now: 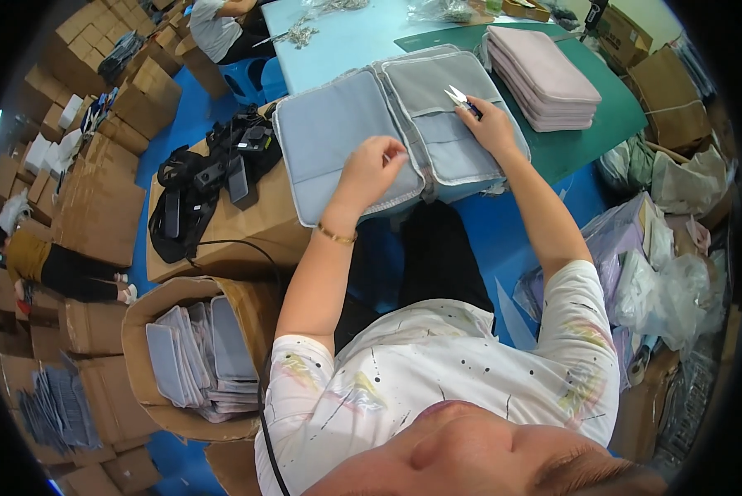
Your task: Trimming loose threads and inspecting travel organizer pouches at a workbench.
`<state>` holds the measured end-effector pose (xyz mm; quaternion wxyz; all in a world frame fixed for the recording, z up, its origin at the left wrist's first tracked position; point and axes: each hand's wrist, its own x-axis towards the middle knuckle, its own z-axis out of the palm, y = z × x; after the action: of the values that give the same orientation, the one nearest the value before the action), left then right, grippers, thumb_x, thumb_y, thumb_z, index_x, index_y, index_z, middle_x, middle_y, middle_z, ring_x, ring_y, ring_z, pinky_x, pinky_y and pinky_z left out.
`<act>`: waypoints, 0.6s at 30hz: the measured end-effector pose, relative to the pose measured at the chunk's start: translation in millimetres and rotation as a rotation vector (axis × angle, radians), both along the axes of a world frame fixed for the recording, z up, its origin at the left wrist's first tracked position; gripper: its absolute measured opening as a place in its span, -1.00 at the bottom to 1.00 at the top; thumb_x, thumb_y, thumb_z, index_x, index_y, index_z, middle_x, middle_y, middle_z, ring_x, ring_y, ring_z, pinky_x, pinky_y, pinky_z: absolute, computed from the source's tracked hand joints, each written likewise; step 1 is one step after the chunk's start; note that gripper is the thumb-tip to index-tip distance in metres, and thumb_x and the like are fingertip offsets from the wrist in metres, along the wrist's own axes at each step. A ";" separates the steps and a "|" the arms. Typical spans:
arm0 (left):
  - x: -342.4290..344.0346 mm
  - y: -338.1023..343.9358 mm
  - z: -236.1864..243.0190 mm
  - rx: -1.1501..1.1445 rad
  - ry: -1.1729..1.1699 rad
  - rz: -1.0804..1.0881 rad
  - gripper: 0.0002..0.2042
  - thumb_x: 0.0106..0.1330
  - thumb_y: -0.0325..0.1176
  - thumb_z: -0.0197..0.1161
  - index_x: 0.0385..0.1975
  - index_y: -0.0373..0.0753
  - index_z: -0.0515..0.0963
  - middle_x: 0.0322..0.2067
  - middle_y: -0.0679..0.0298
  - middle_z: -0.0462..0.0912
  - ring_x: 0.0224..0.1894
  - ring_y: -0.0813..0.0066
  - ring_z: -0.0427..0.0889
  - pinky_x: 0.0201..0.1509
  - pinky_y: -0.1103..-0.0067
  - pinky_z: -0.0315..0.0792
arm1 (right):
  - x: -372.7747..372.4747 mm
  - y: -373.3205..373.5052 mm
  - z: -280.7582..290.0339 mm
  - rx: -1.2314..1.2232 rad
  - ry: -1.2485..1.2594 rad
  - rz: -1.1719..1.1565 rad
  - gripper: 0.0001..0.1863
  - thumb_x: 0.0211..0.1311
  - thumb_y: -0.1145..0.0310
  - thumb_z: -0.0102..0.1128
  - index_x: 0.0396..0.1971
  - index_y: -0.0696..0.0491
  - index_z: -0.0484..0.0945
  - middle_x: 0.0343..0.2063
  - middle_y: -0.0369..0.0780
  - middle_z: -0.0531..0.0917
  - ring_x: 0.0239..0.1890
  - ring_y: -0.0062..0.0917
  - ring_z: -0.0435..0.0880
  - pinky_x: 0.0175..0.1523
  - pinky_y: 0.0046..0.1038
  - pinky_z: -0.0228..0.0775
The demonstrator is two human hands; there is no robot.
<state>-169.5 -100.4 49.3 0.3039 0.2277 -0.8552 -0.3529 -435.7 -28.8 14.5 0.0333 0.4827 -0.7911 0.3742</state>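
A grey-blue zip case (335, 124) lies opened out flat like a book at the table's near edge, with light edging round both halves and flat pockets inside. My right hand (493, 131) is closed round a pair of small thread snips (462, 101) over the right half, blades pointing up and to the left. Over the left half, close to the spine, my left hand (372, 169) has its fingers pinched together. Whatever sits between those fingertips, if anything, is too small to make out.
Pink cases (544, 74) are stacked on a green mat (619, 107) to the right. At left, a carton (214, 227) carries black straps and devices (222, 169). Below it, an open box (135, 364) holds grey-blue cases. Plastic bags (660, 289) crowd the right side. Other people (65, 269) are farther off.
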 end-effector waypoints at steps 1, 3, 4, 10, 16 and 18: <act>-11.2 -3.1 -4.1 -0.001 0.001 -0.003 -0.84 0.13 -0.35 0.24 -0.37 -0.29 0.56 -0.42 0.17 0.57 -0.40 0.32 0.56 -0.30 0.48 0.45 | -0.5 1.0 1.8 0.013 -0.005 0.008 -0.50 0.10 -0.04 0.20 -0.06 -0.01 0.58 -0.30 -0.15 0.67 -0.23 -0.29 0.64 -0.13 -0.36 0.44; -31.6 -11.7 -13.1 -0.102 -0.020 0.132 -0.80 0.17 -0.26 0.22 -0.41 -0.28 0.55 -0.40 0.15 0.58 -0.37 0.21 0.57 -0.27 0.39 0.46 | 2.4 0.2 1.8 0.019 -0.008 0.014 -0.50 0.10 -0.04 0.20 -0.06 -0.01 0.58 -0.30 -0.15 0.67 -0.22 -0.29 0.64 -0.13 -0.36 0.44; -40.2 -12.2 -14.6 -0.103 -0.019 0.132 -0.80 0.17 -0.26 0.22 -0.41 -0.28 0.55 -0.40 0.15 0.58 -0.37 0.21 0.57 -0.27 0.39 0.46 | 3.1 -0.4 1.9 0.026 -0.013 0.018 -0.50 0.10 -0.04 0.20 -0.05 -0.01 0.58 -0.29 -0.15 0.67 -0.21 -0.29 0.64 -0.12 -0.37 0.44; -71.6 -12.8 -17.6 -0.216 -0.411 0.262 -0.67 0.28 -0.08 0.07 -0.45 -0.26 0.51 -0.37 0.10 0.58 -0.29 0.08 0.57 -0.22 0.28 0.45 | 2.1 4.8 1.6 0.015 -0.034 0.027 -0.48 0.10 -0.06 0.19 -0.04 -0.02 0.57 -0.27 -0.15 0.67 -0.19 -0.29 0.64 -0.12 -0.36 0.44; -63.0 -33.8 -38.3 -0.046 -0.225 0.157 -0.72 0.32 -0.18 0.02 -0.46 -0.26 0.49 -0.38 0.09 0.57 -0.26 0.06 0.54 -0.22 0.25 0.40 | 5.2 11.1 4.7 0.001 -0.055 0.070 -0.51 0.11 -0.02 0.20 -0.04 -0.04 0.58 -0.28 -0.14 0.67 -0.20 -0.30 0.64 -0.13 -0.35 0.44; -57.9 -33.8 -42.1 -0.021 -0.036 0.133 -0.76 0.32 -0.24 0.05 -0.48 -0.28 0.47 -0.40 0.10 0.55 -0.29 0.06 0.52 -0.23 0.27 0.39 | 12.3 15.0 8.4 -0.007 -0.065 0.094 -0.53 0.11 -0.01 0.21 -0.04 -0.04 0.58 -0.28 -0.14 0.67 -0.20 -0.29 0.64 -0.13 -0.35 0.44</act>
<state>-227.4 -134.2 7.2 0.3138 0.2870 -0.8471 -0.3187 -423.4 -13.9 22.9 -0.0083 0.5070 -0.7669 0.3934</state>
